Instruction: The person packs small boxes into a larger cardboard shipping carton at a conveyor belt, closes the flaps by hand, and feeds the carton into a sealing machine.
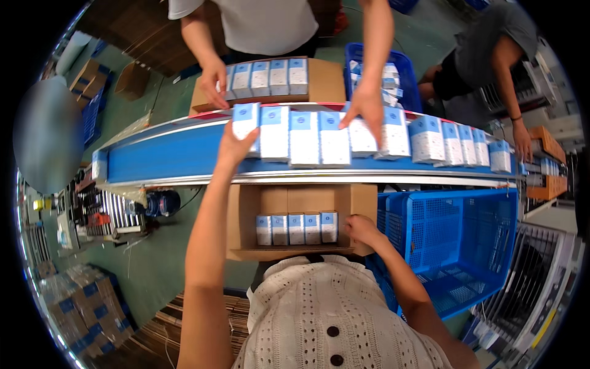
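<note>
My left hand [235, 146] is closed around the leftmost small blue-and-white carton [246, 115] on the blue conveyor belt [166, 154]. A row of like cartons [304, 138] stands upright to its right. In front of me is an open cardboard box [239, 237] with several cartons [296, 229] lined up inside. At its right wall, my right hand [362, 230] has its fingers curled; whether they grip the flap cannot be made out. Across the belt, another person's hand [365, 117] reaches onto the cartons, and their other hand [214, 83] is by their own box.
The other person's cardboard box [326, 80] holds a row of cartons. Behind it stands a blue basket [410, 74] with loose cartons. At my right are blue plastic crates [458, 197]. A second person [501, 43] stands at the far right. Wrapped boxes [86, 301] are stacked at lower left.
</note>
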A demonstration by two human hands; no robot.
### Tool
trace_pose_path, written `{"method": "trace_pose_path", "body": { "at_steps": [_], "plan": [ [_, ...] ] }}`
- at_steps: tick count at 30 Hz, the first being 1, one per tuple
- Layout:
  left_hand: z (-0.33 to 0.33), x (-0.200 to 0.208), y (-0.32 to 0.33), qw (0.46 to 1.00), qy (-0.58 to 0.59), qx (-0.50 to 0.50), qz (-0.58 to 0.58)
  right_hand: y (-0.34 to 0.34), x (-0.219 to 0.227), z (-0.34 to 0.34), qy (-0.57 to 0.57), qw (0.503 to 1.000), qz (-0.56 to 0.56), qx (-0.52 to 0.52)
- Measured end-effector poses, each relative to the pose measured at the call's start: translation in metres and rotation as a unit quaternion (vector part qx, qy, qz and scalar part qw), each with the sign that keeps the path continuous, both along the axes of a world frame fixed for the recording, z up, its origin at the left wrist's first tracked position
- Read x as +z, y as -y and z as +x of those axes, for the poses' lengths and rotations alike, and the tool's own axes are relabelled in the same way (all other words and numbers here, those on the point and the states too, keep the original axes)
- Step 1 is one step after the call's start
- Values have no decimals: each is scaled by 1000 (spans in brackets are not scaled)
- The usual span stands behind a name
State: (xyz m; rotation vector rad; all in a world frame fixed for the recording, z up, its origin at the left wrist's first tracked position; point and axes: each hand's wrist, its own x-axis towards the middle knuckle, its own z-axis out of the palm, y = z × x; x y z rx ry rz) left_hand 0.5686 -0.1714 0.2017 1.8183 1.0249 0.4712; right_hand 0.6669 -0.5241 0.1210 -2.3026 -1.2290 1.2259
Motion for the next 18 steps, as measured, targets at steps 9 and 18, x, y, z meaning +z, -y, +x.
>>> {"method": "trace_pose_path", "body": {
  "at_steps": [9,18],
  "plan": [
    [-58,102,64,994,107,5,-16,-29,109,11,-267,928,196,-172],
    [-25,81,200,945,144,-250,-156,-38,156,32,-343,832,322,-295]
  ]
}}
